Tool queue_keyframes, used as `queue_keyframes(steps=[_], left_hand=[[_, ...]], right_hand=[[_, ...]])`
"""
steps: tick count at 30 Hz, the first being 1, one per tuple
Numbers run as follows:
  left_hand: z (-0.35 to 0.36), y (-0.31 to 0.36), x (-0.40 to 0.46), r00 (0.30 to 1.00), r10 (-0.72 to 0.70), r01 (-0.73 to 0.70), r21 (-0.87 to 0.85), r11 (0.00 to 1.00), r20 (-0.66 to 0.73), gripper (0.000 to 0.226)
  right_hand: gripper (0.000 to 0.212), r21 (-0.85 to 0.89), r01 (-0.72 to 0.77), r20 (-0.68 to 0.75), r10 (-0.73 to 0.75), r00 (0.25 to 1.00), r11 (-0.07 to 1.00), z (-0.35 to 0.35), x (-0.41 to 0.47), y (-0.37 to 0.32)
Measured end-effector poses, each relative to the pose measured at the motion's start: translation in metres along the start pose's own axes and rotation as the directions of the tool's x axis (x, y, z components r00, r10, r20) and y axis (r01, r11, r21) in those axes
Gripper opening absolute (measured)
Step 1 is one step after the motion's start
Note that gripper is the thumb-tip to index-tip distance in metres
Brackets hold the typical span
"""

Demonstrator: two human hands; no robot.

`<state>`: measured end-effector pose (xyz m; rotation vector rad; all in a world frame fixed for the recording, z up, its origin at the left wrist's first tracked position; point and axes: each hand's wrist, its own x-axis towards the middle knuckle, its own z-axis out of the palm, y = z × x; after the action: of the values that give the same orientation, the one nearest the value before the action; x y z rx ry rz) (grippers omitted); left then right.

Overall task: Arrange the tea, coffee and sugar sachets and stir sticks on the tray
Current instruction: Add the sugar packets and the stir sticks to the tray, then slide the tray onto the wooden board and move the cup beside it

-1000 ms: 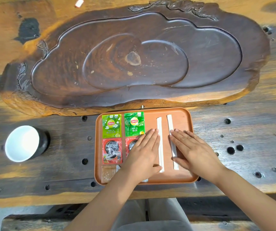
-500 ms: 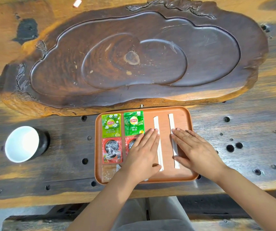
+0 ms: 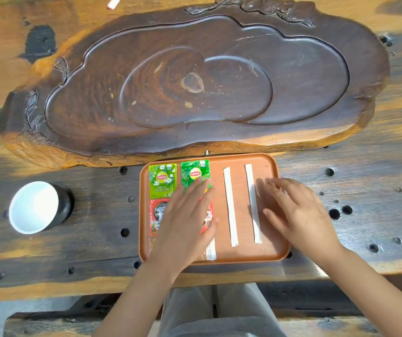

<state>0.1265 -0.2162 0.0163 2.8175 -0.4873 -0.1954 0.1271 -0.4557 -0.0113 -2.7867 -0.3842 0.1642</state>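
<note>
Now left hand (image 3: 187, 222) flat, fingers spread over sachets; right hand (image 3: 297, 211) flat, empty, beside stir sticks (image 3: 252, 203).

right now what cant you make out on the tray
- Head view: the left hand covers the second coffee sachet and most of the bottom-row sachets, so their type is unclear.
- The right hand is motion-blurred; contact with the tray is uncertain.
- Small print on the tea sachets is unreadable.

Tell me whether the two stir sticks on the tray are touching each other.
Apart. The head view shows a clear strip of bare tray between the left stir stick and the right stir stick along their whole length.
</note>
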Motion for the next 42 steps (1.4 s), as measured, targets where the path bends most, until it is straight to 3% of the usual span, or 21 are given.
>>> queue_keyframes(steps=[2, 4, 7, 10, 15, 19, 21, 24, 27, 32, 36, 42], left_hand=[[-0.011, -0.020, -0.008, 0.986, -0.132, 0.130, -0.026, 0.991, -0.101, 0.041], [-0.019, -0.044, -0.019, 0.949, -0.293, 0.286, -0.072, 0.955, -0.117, 0.032], [-0.021, -0.079, -0.033, 0.870, -0.491, 0.487, -0.072, 0.870, -0.050, 0.032], [-0.017, -0.103, -0.039, 0.711, -0.697, 0.703, -0.101, 0.704, 0.090, 0.034], [-0.011, -0.114, -0.032, 0.552, -0.756, 0.833, -0.200, 0.516, 0.351, 0.036], [-0.007, -0.113, -0.029, 0.488, -0.708, 0.871, -0.331, 0.362, 0.511, 0.016], [-0.006, -0.110, -0.031, 0.507, -0.685, 0.859, -0.376, 0.348, 0.524, 0.006], [-0.005, -0.110, -0.040, 0.560, -0.686, 0.822, -0.417, 0.388, 0.465, 0.016], [-0.012, -0.107, -0.048, 0.567, -0.677, 0.804, -0.491, 0.334, 0.469, 0.023], [-0.034, -0.101, -0.061, 0.637, -0.632, 0.718, -0.639, 0.277, 0.442, 0.030], [-0.051, -0.105, -0.064, 0.654, -0.642, 0.672, -0.698, 0.248, 0.401, 0.031], [-0.079, -0.118, -0.039, 0.724, -0.633, 0.561, -0.768, 0.310, 0.273, 0.032]], right_hand=[[0.042, -0.036, -0.124, -0.032, 0.123, 0.992, 0.992, -0.002, 0.001, 0.000], [0.046, -0.062, -0.230, 0.014, 0.231, 0.973, 0.971, -0.001, 0.002, 0.001], [0.047, -0.068, -0.371, 0.142, 0.377, 0.915, 0.926, -0.005, 0.008, -0.004], [0.045, -0.091, -0.478, 0.276, 0.484, 0.831, 0.873, -0.007, 0.017, -0.009], [0.034, -0.063, -0.545, 0.369, 0.527, 0.766, 0.836, -0.005, 0.022, -0.011], [0.037, -0.059, -0.549, 0.396, 0.525, 0.754, 0.833, -0.005, 0.021, -0.014], [0.036, -0.024, -0.556, 0.392, 0.519, 0.759, 0.831, -0.003, 0.020, -0.013], [0.041, 0.101, -0.583, 0.372, 0.513, 0.774, 0.806, -0.005, 0.016, -0.008], [0.043, 0.250, -0.609, 0.412, 0.486, 0.771, 0.753, -0.014, 0.010, -0.004], [0.051, 0.422, -0.629, 0.391, 0.495, 0.776, 0.652, -0.025, 0.001, 0.003], [0.055, 0.527, -0.574, 0.354, 0.452, 0.819, 0.626, -0.038, 0.009, 0.005], [0.057, 0.605, -0.485, 0.253, 0.425, 0.869, 0.631, -0.061, 0.046, 0.002]])
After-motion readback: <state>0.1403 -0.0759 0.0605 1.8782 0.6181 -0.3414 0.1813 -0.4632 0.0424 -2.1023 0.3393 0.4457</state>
